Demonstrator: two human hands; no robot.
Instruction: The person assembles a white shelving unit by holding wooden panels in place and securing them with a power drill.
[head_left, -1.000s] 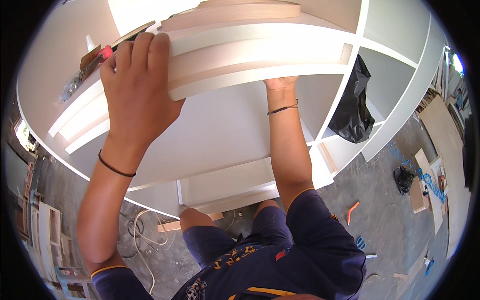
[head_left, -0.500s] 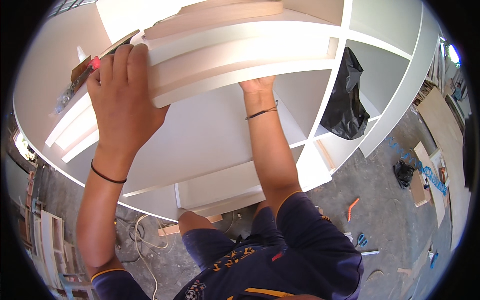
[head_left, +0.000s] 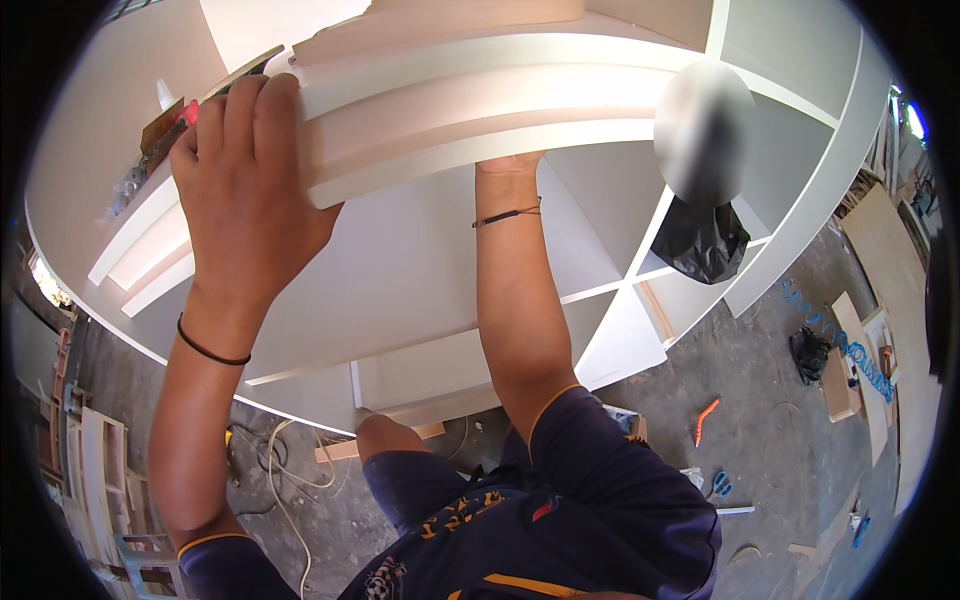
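We see the left hand (head_left: 245, 190) with its grip curled over the white rail (head_left: 480, 105), fingers across the upper edge and thumb at the lower one. The right hand (head_left: 510, 165) reaches beneath the rail further along; its fingers are hidden behind it, so we cannot tell whether that grip is spread or pressed together. The rail runs across the front of the white cabinet (head_left: 400, 260), just above the wide compartment.

To the right of the rail, a black plastic bag (head_left: 700, 245) sits in a side compartment, and below that a wooden strip (head_left: 657, 310) lies in another. Left of the left hand, we find a clear bag (head_left: 127, 188), a small brown box (head_left: 160, 130) and a white nozzle (head_left: 163, 95) close together; we cannot make out what the clear bag holds. On the floor (head_left: 620, 470) at the far right, a small black bag (head_left: 808, 353) lies beside a cardboard box (head_left: 840, 388), whose contents are too small for us to read.

The side compartment's bag is blurred in its upper part. A pale wooden piece (head_left: 440, 25) above the rail is cut off by the top edge of our view.
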